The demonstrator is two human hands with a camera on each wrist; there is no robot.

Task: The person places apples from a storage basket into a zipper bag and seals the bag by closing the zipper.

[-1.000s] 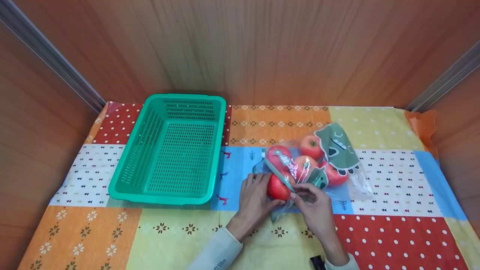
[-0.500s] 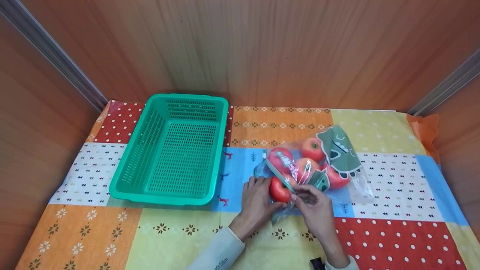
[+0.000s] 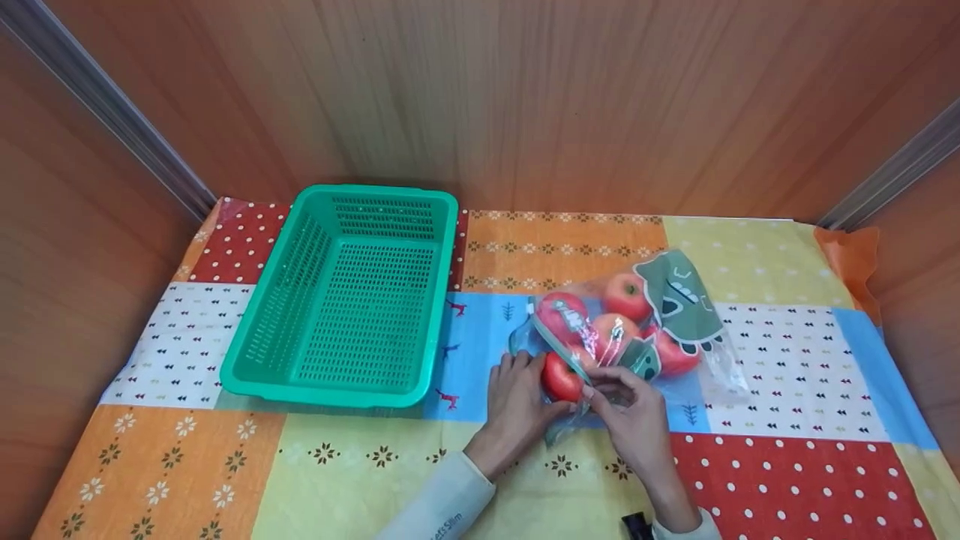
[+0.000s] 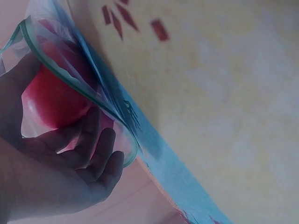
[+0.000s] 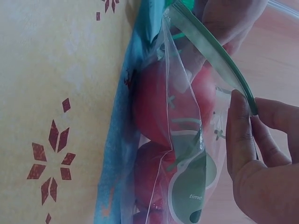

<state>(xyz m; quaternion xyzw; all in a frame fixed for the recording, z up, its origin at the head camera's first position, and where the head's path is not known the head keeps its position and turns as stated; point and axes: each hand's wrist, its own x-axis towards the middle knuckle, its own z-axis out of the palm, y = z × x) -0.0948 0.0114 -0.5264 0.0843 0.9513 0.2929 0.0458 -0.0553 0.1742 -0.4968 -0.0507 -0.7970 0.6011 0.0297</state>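
A clear zip bag (image 3: 686, 300) with a green cartoon print lies on its side, several red apples inside it. Its green-edged mouth faces the person. At that mouth, my left hand (image 3: 514, 409) holds a red apple (image 3: 561, 379), thumb on one side and fingers curled round the other. In the left wrist view the bag's green edge (image 4: 60, 74) crosses over this apple (image 4: 56, 100). My right hand (image 3: 636, 420) pinches the rim of the bag between thumb and fingertips, as the right wrist view shows at the green zip strip (image 5: 224, 58).
A green perforated plastic basket (image 3: 360, 315) stands left of the bag, with nothing in it. A patchwork-print cloth (image 3: 795, 480) covers the table. Wood-grain panels (image 3: 495, 105) rise behind and at both sides. An orange flap (image 3: 851, 262) lies at the back right corner.
The head view has shifted slightly. Both hands keep their places at the bag's mouth, and the apple stays in the left hand.
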